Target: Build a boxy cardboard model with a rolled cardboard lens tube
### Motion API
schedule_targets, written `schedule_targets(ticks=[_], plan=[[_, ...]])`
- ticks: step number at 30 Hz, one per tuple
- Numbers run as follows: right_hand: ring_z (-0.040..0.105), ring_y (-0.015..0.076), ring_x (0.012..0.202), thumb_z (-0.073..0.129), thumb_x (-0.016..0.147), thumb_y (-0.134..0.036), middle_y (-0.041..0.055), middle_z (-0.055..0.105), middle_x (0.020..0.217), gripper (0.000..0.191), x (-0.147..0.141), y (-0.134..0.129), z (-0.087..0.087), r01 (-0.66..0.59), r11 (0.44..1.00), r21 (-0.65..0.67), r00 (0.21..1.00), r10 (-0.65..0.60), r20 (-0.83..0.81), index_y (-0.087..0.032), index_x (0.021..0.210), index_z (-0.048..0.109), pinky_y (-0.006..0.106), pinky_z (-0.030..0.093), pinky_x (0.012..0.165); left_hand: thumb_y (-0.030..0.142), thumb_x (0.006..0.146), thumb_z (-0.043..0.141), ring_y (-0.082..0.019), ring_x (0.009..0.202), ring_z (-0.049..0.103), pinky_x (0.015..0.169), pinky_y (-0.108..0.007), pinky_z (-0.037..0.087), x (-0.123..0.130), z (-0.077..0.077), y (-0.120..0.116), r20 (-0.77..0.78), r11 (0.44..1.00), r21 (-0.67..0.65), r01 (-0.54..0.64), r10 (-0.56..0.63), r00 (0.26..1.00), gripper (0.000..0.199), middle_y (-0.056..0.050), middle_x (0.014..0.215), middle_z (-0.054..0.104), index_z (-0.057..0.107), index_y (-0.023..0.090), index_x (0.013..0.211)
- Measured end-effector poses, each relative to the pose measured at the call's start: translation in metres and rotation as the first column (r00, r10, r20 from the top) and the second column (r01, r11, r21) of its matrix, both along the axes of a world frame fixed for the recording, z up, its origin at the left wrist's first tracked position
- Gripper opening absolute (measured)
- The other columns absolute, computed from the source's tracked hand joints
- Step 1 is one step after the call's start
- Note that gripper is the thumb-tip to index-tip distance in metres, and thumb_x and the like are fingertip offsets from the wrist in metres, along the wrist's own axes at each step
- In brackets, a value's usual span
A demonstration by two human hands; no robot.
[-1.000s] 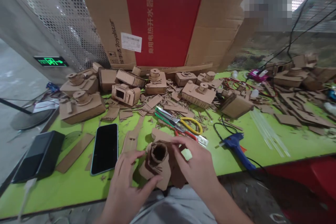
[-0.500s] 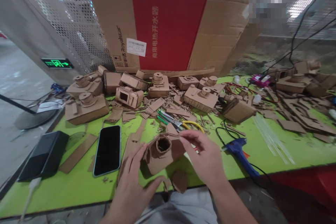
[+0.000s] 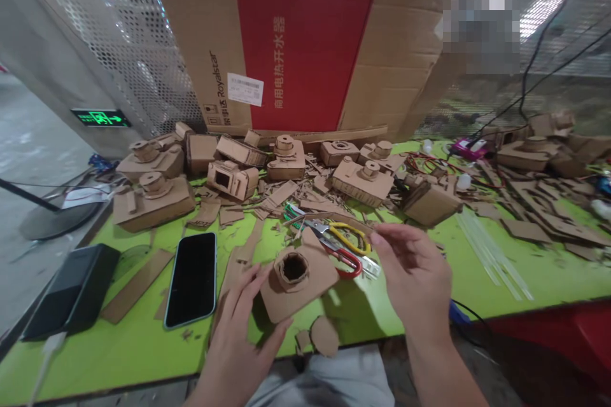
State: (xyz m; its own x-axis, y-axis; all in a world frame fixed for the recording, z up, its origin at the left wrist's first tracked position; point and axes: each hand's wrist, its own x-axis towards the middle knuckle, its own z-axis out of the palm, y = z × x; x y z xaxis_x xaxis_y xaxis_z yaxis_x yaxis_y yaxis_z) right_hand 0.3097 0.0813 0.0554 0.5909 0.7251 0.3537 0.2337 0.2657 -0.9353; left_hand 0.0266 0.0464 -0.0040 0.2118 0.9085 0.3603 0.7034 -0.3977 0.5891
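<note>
My left hand [image 3: 245, 324] grips the left side of a cardboard camera model [image 3: 315, 276], fingers at its back edge and thumb at the front. A short, hollow cardboard tube [image 3: 291, 269] stands up from its face. My right hand [image 3: 415, 273] is closed in a pinch on the end of a thin cardboard strip [image 3: 351, 219], which reaches left above the tools. Beneath the strip lie yellow-handled scissors [image 3: 351, 238] and a red-handled tool [image 3: 351, 264]. A round cardboard disc [image 3: 324, 336] lies at the table's front edge.
A phone [image 3: 191, 280] and a black box-shaped device [image 3: 71, 289] with a white cable lie left. Several cardboard camera models [image 3: 365, 178] and scraps line the back, before a large carton [image 3: 305, 44]. Clear glue sticks [image 3: 491, 261] lie right; a blue glue gun [image 3: 459, 315] is mostly hidden.
My right hand has moved right, drawing the strip away from the tube. The scissors and red-handled tool are now more exposed, and the glue gun is mostly covered. My left hand keeps its grip.
</note>
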Motion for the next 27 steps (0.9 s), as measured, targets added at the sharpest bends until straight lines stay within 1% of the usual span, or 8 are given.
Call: schedule_targets(ticks=[6,9,12,16,20,22,25,27], plan=[[0.082,0.0195,0.074,0.102,0.078,-0.042,0.0027,0.081,0.088,0.032,0.005,-0.005,-0.016,-0.314,0.948,-0.056,0.882,0.269,-0.387,-0.024,0.096,0.083,0.034,0.073,0.077,0.045,0.1,0.075,-0.038,0.147,0.062,0.113,-0.058,0.06,-0.001,0.003,0.002,-0.013,1.0,0.01,-0.008,0.008,1.0,0.063,-0.014,0.159,0.061,0.051,0.032,0.157],[0.083,0.0193,0.075,0.104,0.075,-0.043,0.0024,0.081,0.086,0.036,0.011,-0.004,-0.017,-0.38,0.922,-0.072,0.82,0.299,-0.489,-0.023,0.096,0.083,0.032,0.073,0.076,0.045,0.1,0.075,-0.037,0.145,0.064,0.112,-0.056,0.061,-0.001,0.005,0.002,-0.001,1.0,0.021,-0.009,0.009,1.0,0.062,-0.014,0.156,0.063,0.053,0.032,0.156],[0.085,0.0222,0.078,0.104,0.076,-0.043,0.0022,0.081,0.083,0.035,0.014,0.001,-0.018,-0.375,0.924,-0.071,0.822,0.297,-0.486,-0.023,0.095,0.082,0.034,0.074,0.077,0.043,0.1,0.076,-0.036,0.142,0.065,0.113,-0.055,0.061,-0.001,0.006,0.001,0.013,0.999,0.033,-0.003,0.002,1.0,0.06,-0.015,0.153,0.064,0.055,0.03,0.154],[0.085,0.0304,0.111,0.099,0.083,-0.044,0.0069,0.086,0.113,0.036,0.01,0.009,-0.019,-0.292,0.956,0.016,0.884,0.276,-0.377,-0.027,0.11,0.082,0.049,0.07,0.102,0.043,0.101,0.075,-0.036,0.141,0.067,0.111,-0.055,0.062,-0.006,0.005,0.001,0.006,0.999,0.05,-0.009,0.008,1.0,0.057,-0.015,0.151,0.065,0.056,0.03,0.152],[0.07,0.0354,0.142,0.089,0.092,-0.05,0.0144,0.07,0.156,0.046,0.008,-0.001,-0.006,-0.41,0.908,-0.092,0.901,0.387,-0.198,-0.028,0.131,0.079,0.055,0.063,0.113,0.042,0.099,0.076,-0.036,0.138,0.069,0.106,-0.052,0.065,-0.016,-0.003,0.006,-0.034,0.993,0.121,0.015,-0.011,0.999,0.058,-0.015,0.151,0.067,0.056,0.03,0.152],[0.074,0.0338,0.136,0.081,0.099,-0.053,0.0145,0.07,0.154,0.039,0.015,-0.02,0.005,-0.458,0.864,-0.206,0.888,0.452,-0.08,-0.027,0.128,0.081,0.048,0.068,0.105,0.04,0.099,0.077,-0.036,0.138,0.07,0.106,-0.05,0.065,-0.02,-0.01,0.008,-0.061,0.987,0.157,0.037,-0.028,0.998,0.061,-0.015,0.151,0.066,0.054,0.029,0.154],[0.084,0.024,0.095,0.075,0.104,-0.05,0.0074,0.084,0.115,0.022,0.031,-0.062,0.015,-0.5,0.716,-0.487,0.75,0.639,0.168,-0.031,0.11,0.084,0.031,0.071,0.071,0.041,0.099,0.075,-0.037,0.142,0.066,0.105,-0.051,0.066,-0.023,-0.02,0.01,-0.072,0.985,0.173,0.031,-0.018,0.997,0.063,-0.016,0.156,0.063,0.052,0.029,0.157],[0.079,0.0227,0.098,0.074,0.106,-0.049,0.007,0.08,0.118,0.02,0.038,-0.09,0.016,-0.318,0.819,-0.477,0.81,0.496,0.311,-0.033,0.115,0.08,0.032,0.069,0.075,0.044,0.1,0.073,-0.038,0.144,0.064,0.103,-0.051,0.066,-0.024,-0.026,0.011,-0.063,0.984,0.178,0.022,-0.011,0.998,0.063,-0.016,0.157,0.062,0.051,0.03,0.158]])
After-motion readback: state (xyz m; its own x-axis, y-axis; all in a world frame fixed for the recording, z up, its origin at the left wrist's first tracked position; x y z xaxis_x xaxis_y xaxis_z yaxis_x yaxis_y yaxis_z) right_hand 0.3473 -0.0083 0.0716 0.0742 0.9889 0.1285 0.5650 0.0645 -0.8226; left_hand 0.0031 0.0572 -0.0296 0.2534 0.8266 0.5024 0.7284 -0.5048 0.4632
